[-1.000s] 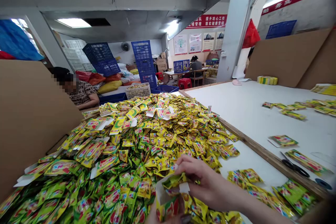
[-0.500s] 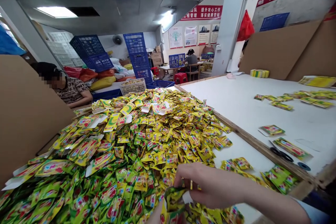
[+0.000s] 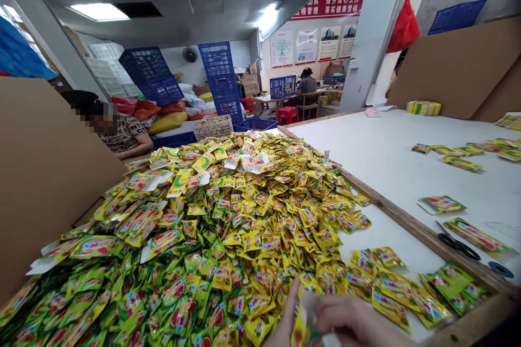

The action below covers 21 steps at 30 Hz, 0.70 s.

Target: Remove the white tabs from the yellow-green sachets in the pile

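Note:
At the bottom edge, my left hand is closed round a small yellow printed carton, its index finger pointing up along the side. My right hand is against the carton's other side, fingers curled onto it; motion blurs both the carton and the fingertips. White flaps show by the right fingers, and whatever is inside the carton cannot be made out. Before my hands spreads a large heap of sachets, yellow ones toward the right and green ones toward the left. Flattened cartons lie on its left side.
A wooden rail divides the heap from a white table holding scissors, a tape roll and cartons. A cardboard panel stands at left; a co-worker sits behind it. Blue crates are stacked behind.
The view has turned slightly left. My hands have dropped lower; the right fingers have moved from above the carton's opening down to its side, and the carton is now tilted and blurred.

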Tool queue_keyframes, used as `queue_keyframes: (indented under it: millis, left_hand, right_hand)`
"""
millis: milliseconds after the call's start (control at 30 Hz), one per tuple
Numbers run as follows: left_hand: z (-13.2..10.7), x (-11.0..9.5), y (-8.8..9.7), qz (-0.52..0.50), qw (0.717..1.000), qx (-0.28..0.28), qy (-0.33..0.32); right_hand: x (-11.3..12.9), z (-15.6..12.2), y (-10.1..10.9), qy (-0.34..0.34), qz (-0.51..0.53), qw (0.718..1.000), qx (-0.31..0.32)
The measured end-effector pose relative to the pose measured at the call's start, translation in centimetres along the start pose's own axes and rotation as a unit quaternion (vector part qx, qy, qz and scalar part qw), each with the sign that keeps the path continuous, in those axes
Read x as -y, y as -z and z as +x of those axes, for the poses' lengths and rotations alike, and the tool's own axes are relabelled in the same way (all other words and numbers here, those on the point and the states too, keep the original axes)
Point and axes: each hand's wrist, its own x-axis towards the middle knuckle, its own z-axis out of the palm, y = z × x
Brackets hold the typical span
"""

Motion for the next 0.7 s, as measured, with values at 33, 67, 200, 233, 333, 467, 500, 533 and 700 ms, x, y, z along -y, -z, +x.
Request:
queue_keyframes:
  millis: [33, 67, 200, 233, 333, 467, 500, 533, 700]
  left_hand:
    - [0.1, 0.2, 0.5, 0.023, 0.999, -0.024, -0.008]
    - [0.2, 0.4, 1.3, 0.071, 0.995, -0.072, -0.015]
    - [0.2, 2.0, 6.1, 0.419, 0.832, -0.362, 0.011]
    - [0.2, 2.6, 7.2, 0.485, 0.778, -0.399, 0.03]
    - [0.5, 4.2, 9.1, 0.589, 0.692, -0.412, 0.065]
    - [-0.2, 5.5, 9.9, 0.582, 0.717, -0.378, 0.061]
    - [-0.7, 5.6, 10.3, 0.559, 0.742, -0.367, 0.055]
    - [-1.4, 5.7, 10.7, 0.529, 0.768, -0.357, 0.05]
    - [-4.2, 5.2, 12.5, 0.304, 0.858, -0.412, 0.046]
  right_hand:
    - [-1.3, -0.5, 1.4, -0.009, -0.034, 0.998, -0.043]
    - [-2.7, -0.9, 3.2, -0.031, -0.08, 0.991, -0.101]
    - [-8.3, -2.0, 11.8, -0.235, -0.365, 0.85, -0.299]
    - [-9.2, -1.9, 13.4, -0.278, -0.418, 0.809, -0.304]
    - [-10.3, -0.4, 14.8, -0.31, -0.492, 0.755, -0.302]
    - [-9.1, 3.4, 9.9, -0.216, -0.38, 0.85, -0.293]
    - [-8.5, 4.2, 8.0, -0.186, -0.322, 0.888, -0.271]
    - [-7.8, 4.9, 6.2, -0.156, -0.258, 0.922, -0.243]
    - [-3.5, 7.3, -2.9, -0.085, 0.056, 0.989, -0.108]
